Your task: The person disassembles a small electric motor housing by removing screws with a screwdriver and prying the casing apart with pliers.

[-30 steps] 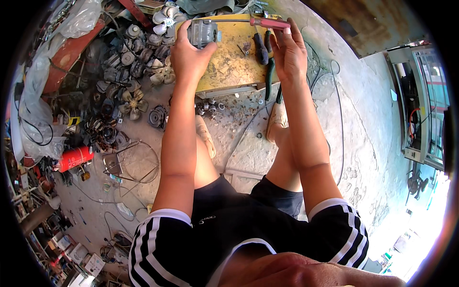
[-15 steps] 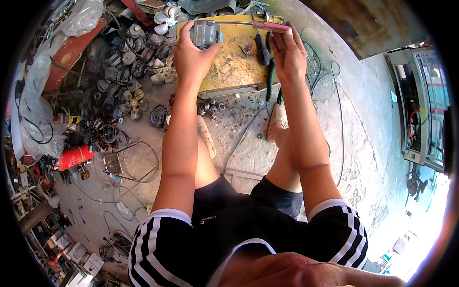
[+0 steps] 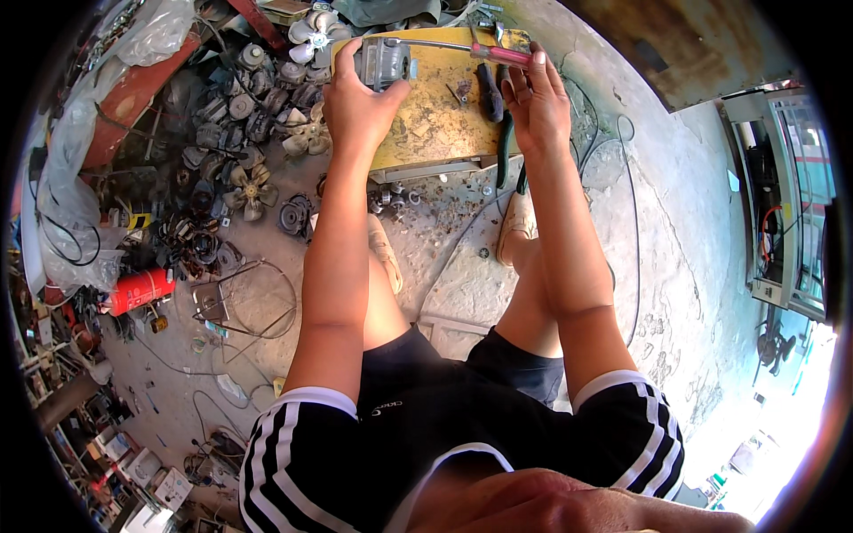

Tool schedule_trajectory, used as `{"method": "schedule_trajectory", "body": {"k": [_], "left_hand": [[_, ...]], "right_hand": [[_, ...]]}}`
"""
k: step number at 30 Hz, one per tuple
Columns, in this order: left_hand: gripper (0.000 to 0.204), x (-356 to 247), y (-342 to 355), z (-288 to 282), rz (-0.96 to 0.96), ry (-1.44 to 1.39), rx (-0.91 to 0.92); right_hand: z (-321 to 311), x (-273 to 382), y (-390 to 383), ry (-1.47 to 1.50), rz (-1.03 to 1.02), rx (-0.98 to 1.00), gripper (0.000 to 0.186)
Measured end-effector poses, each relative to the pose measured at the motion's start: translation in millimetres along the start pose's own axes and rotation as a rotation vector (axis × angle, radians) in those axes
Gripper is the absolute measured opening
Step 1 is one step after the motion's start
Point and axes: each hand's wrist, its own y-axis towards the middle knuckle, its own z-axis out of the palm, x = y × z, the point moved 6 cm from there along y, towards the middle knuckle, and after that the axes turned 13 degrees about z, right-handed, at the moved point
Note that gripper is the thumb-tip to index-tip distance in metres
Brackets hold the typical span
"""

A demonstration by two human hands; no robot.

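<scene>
Two hands over the yellow table (image 3: 426,133). L hand (image 3: 354,105) is curled partway, thumb & fingers gripping a boxy grey metal part (image 3: 384,64) at the table's far L side; can't tell if it rests on the top or is held just above. R hand (image 3: 539,102) is pinched round the handle end of a red-handled screwdriver (image 3: 499,55), shaft running L to the part's upper edge; can't tell if tip is seated. Just beside R hand: dark-handled tool (image 3: 489,92) on table, plus green-handled tool (image 3: 504,153) reaching past the near edge.

Containers: glass-sided cabinet (image 3: 766,290) far R w/ an orange-red cable or hose (image 3: 764,220) inside, other contents too dark to ID. Clear plastic bag (image 3: 67,209) far L, crumpled; can't tell what it holds. Btwn bag & table: pile of motor parts (image 3: 242,107) w/ tan fan blade (image 3: 251,193). Red cylinder (image 3: 142,290) near bag.
</scene>
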Motion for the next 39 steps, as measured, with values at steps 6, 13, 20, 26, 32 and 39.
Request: {"method": "schedule_trajectory", "body": {"k": [6, 13, 20, 26, 32, 39], "left_hand": [[0.073, -2, 0, 1, 0.024, 0.020, -0.002], [0.072, -3, 0, 0, 0.016, -0.008, -0.010], [0.073, -3, 0, 0, 0.048, 0.045, -0.020], [0.074, -2, 0, 1, 0.000, -0.019, -0.021], [0.075, -5, 2, 2, 0.002, 0.071, 0.001], [0.075, -5, 1, 2, -0.031, 0.044, 0.023]], "right_hand": [[-8, -6, 20, 0.127, -0.118, 0.124, 0.045], [0, -5, 6, 0.079, -0.013, 0.069, 0.046], [2, 2, 9, 0.148, -0.058, 0.187, 0.045], [-4, -2, 16, 0.181, -0.014, 0.202, 0.047], [-3, 1, 9, 0.052, 0.044, 0.123, 0.051], [-7, 5, 14, 0.019, -0.032, 0.195, 0.050]]}}
